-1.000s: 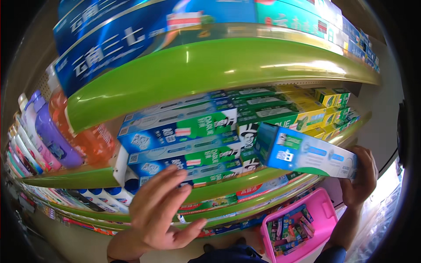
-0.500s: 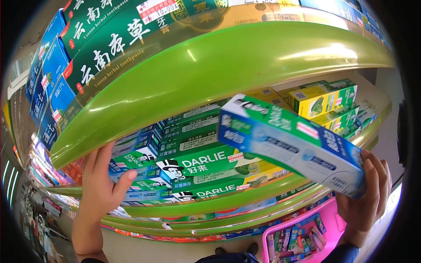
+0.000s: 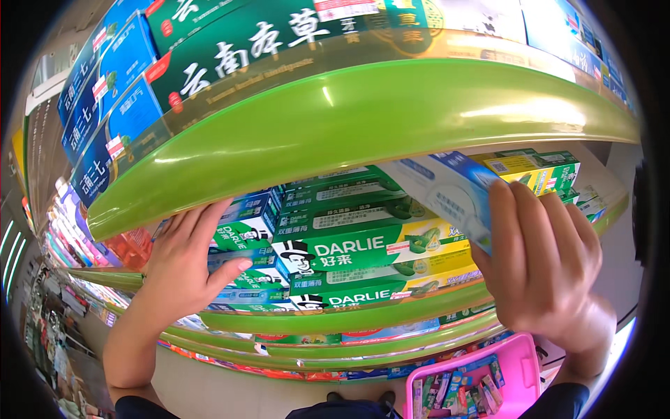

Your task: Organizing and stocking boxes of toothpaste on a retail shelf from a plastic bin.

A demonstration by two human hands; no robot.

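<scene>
Right of centre in the frame, the right hand [image 3: 544,269] has its grip wrapped around a long blue-and-white carton [image 3: 447,192], fingers [image 3: 513,230] laid flat over its near end, the box tilted with its far end poking in under the curved green shelf lip [image 3: 363,133]. It is smooth printed cardboard, rectangular with crisp edges, pale on the broad face and blue along the side. Left of centre, the left hand [image 3: 185,269] rests with a spread grip, fingers splayed against the ends of stacked green cartons [image 3: 363,251] lying flat in tidy rows. Glossy plastic catches the light along the shelf front. Yellow-green boxes [image 3: 541,171] sit at the upper right, and a pink plastic basket [image 3: 520,366] of small packets shows at the lower right.
</scene>
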